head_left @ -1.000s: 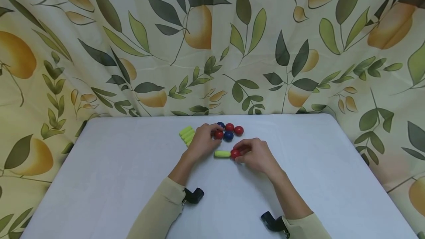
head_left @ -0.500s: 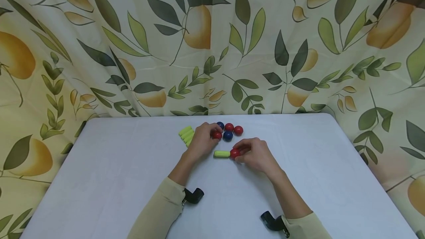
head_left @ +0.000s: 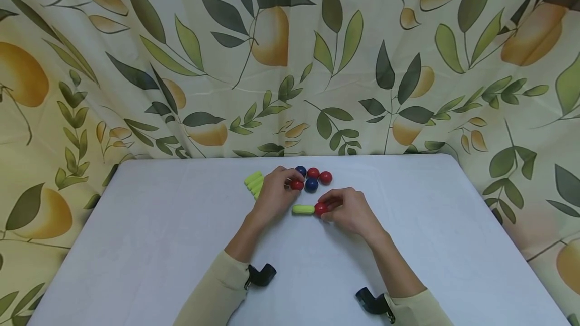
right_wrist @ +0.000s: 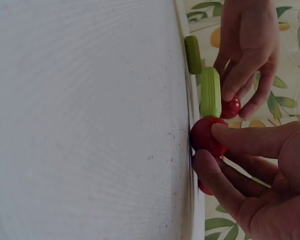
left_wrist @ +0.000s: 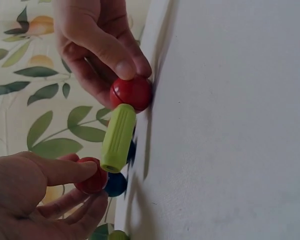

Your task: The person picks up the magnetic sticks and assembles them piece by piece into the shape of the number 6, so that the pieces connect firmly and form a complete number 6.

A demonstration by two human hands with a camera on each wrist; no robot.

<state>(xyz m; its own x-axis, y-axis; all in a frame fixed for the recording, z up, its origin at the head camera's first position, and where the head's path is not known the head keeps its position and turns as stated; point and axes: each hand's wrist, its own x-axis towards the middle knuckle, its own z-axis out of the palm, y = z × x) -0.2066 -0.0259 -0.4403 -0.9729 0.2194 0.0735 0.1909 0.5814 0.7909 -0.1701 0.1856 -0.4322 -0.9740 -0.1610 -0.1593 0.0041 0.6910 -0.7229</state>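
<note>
My right hand pinches a red ball between thumb and fingers. A lime-green ridged rod extends leftward from that ball, end against it; in the left wrist view the rod's free end shows a hole. Behind it, my left hand grips a second red ball, with the thumb on top in the left wrist view. Just right of the left fingertips sit two blue balls and two more red balls.
Several lime-green rods lie side by side left of the left hand, partly covered by it. The white table ends at a patterned curtain. A small black camera is strapped at each wrist.
The red ball in my left hand has shifted slightly left, away from the blue ball beside it. My left forearm has drawn back a little. The right hand stays in place.
</note>
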